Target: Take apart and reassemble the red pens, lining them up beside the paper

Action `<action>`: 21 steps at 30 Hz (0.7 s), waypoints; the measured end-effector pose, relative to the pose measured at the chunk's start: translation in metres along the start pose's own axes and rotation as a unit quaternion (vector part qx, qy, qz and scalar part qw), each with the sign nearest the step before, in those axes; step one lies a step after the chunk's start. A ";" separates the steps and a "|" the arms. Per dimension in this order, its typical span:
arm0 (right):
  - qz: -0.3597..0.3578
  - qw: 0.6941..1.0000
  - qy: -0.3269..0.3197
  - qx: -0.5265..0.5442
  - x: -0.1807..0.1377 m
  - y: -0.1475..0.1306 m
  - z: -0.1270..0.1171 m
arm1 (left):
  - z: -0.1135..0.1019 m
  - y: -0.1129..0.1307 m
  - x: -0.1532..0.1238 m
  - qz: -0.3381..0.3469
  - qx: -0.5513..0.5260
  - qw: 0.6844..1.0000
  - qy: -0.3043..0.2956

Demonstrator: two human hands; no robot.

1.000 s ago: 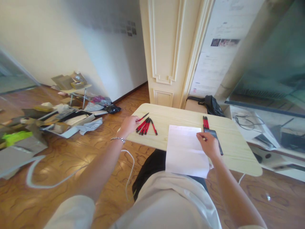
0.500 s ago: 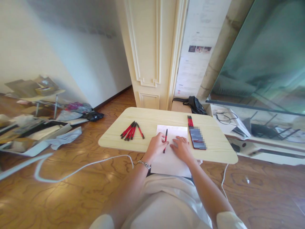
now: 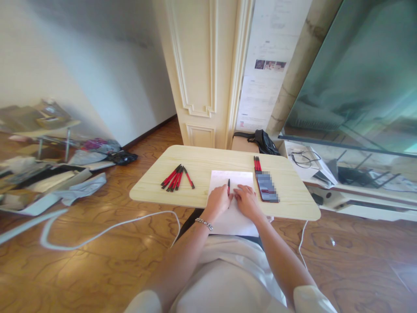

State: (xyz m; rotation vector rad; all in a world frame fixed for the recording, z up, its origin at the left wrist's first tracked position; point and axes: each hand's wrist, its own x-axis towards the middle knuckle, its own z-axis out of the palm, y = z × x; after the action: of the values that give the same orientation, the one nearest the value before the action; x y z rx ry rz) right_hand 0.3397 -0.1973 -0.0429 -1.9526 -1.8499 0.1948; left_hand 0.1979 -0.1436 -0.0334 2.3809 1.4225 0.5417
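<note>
A sheet of white paper [image 3: 224,224] lies on the small pale wooden table [image 3: 150,187], its near part reaching past the table's front edge. Over the paper, my left hand [image 3: 219,202] is closed on a red and black pen [image 3: 229,186], whose dark end points away from me. Close to the pen's right side, my right hand [image 3: 246,201] rests on the paper with its fingers loosely apart. Several similar pens [image 3: 174,178] lie in a fanned bunch to the left. A few more pens [image 3: 257,163] sit side by side above a phone [image 3: 267,187] on the right.
A black bag [image 3: 265,141] sits on a box behind the table. Loose white cable [image 3: 114,229] runs over the wooden floor at left. Boxes and packaging [image 3: 48,187] are piled farther left. A white cabinet [image 3: 358,208] stands at right below a large dark screen [image 3: 361,82].
My left hand has turned and moved slightly right, so it covers more of the pen. My right hand's fingers are now nearer the pen. The view has shifted a little.
</note>
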 end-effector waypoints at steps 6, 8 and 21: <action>-0.004 1.000 -0.006 0.000 0.001 0.001 -0.002 | -0.004 -0.001 -0.002 0.004 -0.032 0.999 0.009; -0.005 1.000 -0.003 0.008 0.002 0.003 -0.002 | -0.008 -0.005 -0.006 0.002 -0.060 0.998 0.022; 0.102 0.992 -0.070 -0.024 0.038 -0.022 -0.019 | -0.025 -0.035 -0.029 -0.065 -0.210 0.967 0.131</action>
State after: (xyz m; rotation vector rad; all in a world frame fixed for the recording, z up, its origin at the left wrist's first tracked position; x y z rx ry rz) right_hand 0.3301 -0.1640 -0.0098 -2.2125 -1.7530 0.3618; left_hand 0.1460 -0.1515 -0.0317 1.9206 1.3866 1.0399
